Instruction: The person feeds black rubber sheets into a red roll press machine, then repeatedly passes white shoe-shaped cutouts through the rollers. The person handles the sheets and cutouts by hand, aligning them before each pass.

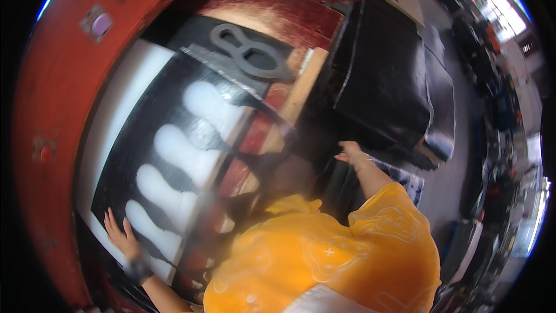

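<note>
My left hand (123, 237) has its fingers stretched apart at the near left end of a black sheet (124, 159). Along that sheet runs a row of several white sole-shaped areas (171, 145), like cut-out openings over a white surface. My right hand (351, 153) hangs apart from the sheet, close to a large black draped stack of sheet material (382, 69). Its fingers point left and look loosely parted, with nothing visible in them. Farther back, a grey sole-shaped cutting die (249, 52) lies on dark material.
An orange-red machine frame (52, 110) with a purple button (101, 24) and a red button (45, 152) borders the left side. A wooden strip (304, 84) lies near the die, in front of a dark red surface (278, 14). Cluttered workshop space stretches along the right.
</note>
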Demonstrator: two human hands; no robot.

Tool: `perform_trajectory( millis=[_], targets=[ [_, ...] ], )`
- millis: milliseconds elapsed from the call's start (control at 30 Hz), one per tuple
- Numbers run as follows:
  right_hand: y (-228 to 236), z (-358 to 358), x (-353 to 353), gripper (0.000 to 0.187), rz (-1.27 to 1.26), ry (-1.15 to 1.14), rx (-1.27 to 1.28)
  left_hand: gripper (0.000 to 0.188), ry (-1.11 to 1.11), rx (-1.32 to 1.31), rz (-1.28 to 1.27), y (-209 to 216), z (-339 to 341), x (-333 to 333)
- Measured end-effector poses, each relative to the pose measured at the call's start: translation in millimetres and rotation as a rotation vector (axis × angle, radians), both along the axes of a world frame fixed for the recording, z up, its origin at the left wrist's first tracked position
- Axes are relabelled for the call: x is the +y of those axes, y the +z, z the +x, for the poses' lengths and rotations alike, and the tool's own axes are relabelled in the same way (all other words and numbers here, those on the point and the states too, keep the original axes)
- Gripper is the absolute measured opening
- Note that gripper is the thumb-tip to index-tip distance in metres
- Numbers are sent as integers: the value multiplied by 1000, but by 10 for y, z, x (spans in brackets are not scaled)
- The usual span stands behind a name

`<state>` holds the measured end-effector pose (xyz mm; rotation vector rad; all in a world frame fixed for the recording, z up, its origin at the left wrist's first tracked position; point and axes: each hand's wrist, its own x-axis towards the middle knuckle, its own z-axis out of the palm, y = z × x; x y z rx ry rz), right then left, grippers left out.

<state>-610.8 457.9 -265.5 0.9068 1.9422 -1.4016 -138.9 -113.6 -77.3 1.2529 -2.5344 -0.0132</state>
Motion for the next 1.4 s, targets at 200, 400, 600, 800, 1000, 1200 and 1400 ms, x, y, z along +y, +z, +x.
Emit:
perform_trajectory(
  millis=[200, 400, 600, 800, 1000, 1200, 1400],
  targets=[
    [-197, -843, -991, 48, -237, 193, 131, 52, 24, 7, 65, -30, 193, -29],
    [1295, -1604, -1729, 40, -36, 71, 1306, 52, 69, 13, 87, -42, 268, 158],
    [1994, -824, -3019, 86, 483, 1216, 1281, 54, 77, 86, 7, -46, 190, 251],
    [1926, -1315, -3663, 78, 370, 1352, 1284, 60, 280, -9, 44, -36, 111, 419],
    [2545, -865, -4107, 75, -417, 1296, 975, 64, 310, 187, 52, 162, -47, 645],
    [2906, 749, -4728, 76, -495, 1975, 1336, 77, 382, 259, 28, 232, -85, 788],
    [2812, 1922, -5278, 68, -641, 2445, 1509, 120, 428, 427, -9, 219, -50, 773]
  ],
)
